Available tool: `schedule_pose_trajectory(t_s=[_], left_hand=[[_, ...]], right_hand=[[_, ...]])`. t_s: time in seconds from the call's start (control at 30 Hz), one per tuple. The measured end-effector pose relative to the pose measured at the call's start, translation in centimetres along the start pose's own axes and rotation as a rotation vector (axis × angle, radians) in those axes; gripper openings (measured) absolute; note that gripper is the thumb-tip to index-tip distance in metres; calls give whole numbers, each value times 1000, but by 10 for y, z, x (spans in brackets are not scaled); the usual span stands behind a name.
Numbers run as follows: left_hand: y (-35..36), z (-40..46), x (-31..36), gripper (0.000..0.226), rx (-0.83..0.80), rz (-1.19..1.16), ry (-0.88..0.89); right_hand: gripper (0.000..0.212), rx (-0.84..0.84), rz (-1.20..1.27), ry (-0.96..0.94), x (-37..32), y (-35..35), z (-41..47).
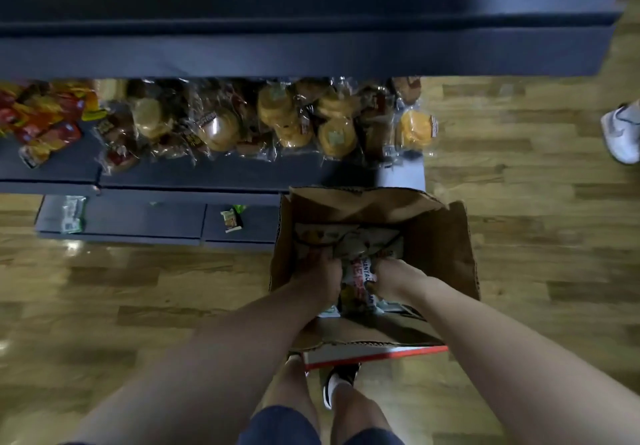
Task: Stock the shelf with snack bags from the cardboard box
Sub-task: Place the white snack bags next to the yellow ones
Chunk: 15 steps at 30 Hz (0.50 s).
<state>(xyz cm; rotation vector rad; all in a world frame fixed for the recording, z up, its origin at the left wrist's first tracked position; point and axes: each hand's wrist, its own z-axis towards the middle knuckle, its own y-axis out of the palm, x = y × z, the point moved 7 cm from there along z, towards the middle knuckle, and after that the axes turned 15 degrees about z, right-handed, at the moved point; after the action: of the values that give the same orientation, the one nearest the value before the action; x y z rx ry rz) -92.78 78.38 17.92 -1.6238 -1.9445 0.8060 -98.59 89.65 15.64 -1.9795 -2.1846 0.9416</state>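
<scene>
Both hands reach into an open cardboard box (440, 247) on the wooden floor (138, 306), the left hand (323, 276) and right hand (391, 280) closed on either side of a red-lettered snack bag (356, 280). Beyond the hands, a dark shelf (207, 171) carries clear-wrapped buns (277, 119).

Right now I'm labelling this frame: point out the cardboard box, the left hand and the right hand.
cardboard box (446, 247): head view, inner right wall.
left hand (323, 276): head view, back of the hand, inside the box.
right hand (394, 280): head view, back of the hand, on the snack bags.
</scene>
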Motion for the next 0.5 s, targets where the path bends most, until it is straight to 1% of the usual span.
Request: schedule_pose_trajectory(t_s=[0.07, 0.1, 0.13, 0.17, 0.2, 0.23, 0.27, 0.3, 0.33, 0.37, 0.4, 0.43, 0.47, 0.5], left_hand=[[16, 10, 0, 31, -72, 55, -41], [19, 12, 2, 36, -72, 76, -31], [22, 14, 2, 43, -51, -1, -57], [27, 18, 1, 52, -33, -132, -109], [35, 21, 1, 56, -58, -131, -135], [37, 26, 1, 51, -21, -162, -141], [48, 32, -1, 47, -73, -153, -192], [53, 34, 0, 49, -96, -210, -236], [59, 37, -1, 49, -109, -304, -275], [61, 39, -5, 47, -32, -453, -289], [64, 38, -7, 45, -104, -430, -321], [65, 39, -6, 44, -110, -407, -319], [68, 43, -6, 46, -110, -322, -283], [76, 45, -8, 52, -112, -281, -316]], right_hand=[[29, -46, -2, 14, 4, 16, 16], [31, -67, 3, 16, 6, 23, 24], [32, -83, 2, 16, 7, 29, 31], [33, -93, 4, 19, 6, 33, 35], [35, -105, 0, 39, 7, 37, 40], [37, -117, 12, 58, 8, 41, 46], [39, -124, 18, 82, 11, 45, 51], [41, -122, 36, 103, 13, 50, 58], [44, -119, 49, 124, 15, 55, 65], [46, -116, 68, 143, 18, 59, 71], [48, -117, 81, 164, 19, 63, 77], [49, -118, 103, 178, 19, 67, 82], [51, -115, 124, 191, 19, 72, 87], [59, -100, 154, 188, 20, 78, 95]])
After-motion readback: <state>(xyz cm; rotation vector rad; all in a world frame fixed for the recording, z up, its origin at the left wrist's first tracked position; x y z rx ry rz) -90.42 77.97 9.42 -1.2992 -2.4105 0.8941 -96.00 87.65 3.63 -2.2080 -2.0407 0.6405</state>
